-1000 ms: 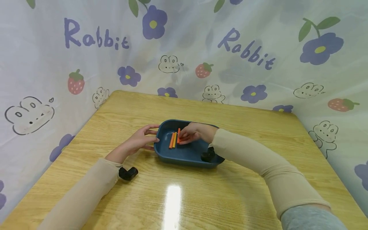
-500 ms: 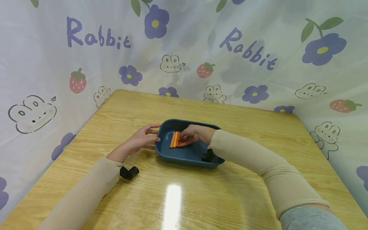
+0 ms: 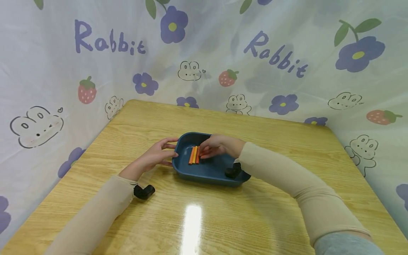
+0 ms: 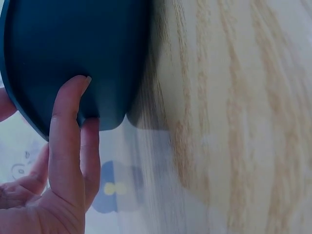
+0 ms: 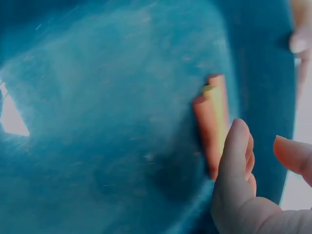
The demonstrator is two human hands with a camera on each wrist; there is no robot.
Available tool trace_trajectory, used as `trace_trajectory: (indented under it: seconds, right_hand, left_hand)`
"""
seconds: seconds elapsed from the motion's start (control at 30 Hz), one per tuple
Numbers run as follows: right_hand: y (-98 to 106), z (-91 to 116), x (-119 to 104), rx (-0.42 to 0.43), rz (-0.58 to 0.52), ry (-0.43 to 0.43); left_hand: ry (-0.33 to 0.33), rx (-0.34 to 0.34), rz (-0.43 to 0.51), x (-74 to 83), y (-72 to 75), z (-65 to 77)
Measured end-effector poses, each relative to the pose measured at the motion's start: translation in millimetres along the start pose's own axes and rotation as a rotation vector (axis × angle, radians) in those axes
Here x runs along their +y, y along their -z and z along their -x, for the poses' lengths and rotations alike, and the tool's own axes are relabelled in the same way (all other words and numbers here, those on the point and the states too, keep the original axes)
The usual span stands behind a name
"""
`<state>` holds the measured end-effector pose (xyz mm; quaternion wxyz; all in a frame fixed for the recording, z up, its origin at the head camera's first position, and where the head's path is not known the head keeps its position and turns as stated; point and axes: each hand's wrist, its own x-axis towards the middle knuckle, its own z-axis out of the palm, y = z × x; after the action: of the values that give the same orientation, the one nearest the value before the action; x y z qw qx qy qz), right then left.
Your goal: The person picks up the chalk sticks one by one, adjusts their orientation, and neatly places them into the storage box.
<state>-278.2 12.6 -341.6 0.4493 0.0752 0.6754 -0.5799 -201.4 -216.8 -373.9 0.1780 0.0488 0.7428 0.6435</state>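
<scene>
In the head view a deep blue tray point(image 3: 211, 176) stands on the table. Three slim crayon-like sticks lie side by side in its left part: an orange one point(image 3: 191, 156), a yellow one point(image 3: 194, 156) and a red-orange one point(image 3: 198, 156). My left hand point(image 3: 155, 153) holds the tray's left end; the left wrist view has its fingers point(image 4: 66, 131) against the outer wall. My right hand point(image 3: 218, 145) hovers inside the tray just right of the sticks. Its thumb point(image 5: 294, 155) stands apart from the other fingers, with nothing between them.
The wooden table point(image 3: 153, 226) extends around the tray, with a bright light reflection near its front. A patterned white curtain point(image 3: 204, 46) surrounds its back and sides. Black wrist devices point(image 3: 144, 192) sit below both sleeves.
The red-orange stick, held apart in my right hand a second ago, now lies against the yellow one. My right hand has let go and shifted slightly right. The left hand stays in place.
</scene>
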Motion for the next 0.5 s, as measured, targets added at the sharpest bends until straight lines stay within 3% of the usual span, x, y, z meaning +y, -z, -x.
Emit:
trace_trajectory:
  seconds: [0.23, 0.5]
  right_hand:
    - [8.9, 28.7, -8.1, -0.114, -0.023, 0.107]
    - [29.0, 70.5, -6.4, -0.155, 0.030, 0.226]
  left_hand:
    - [0.015, 0.000, 0.001, 2.4, -1.6, -0.7]
    - [0.027, 0.014, -0.009, 3.5, -5.1, -0.6]
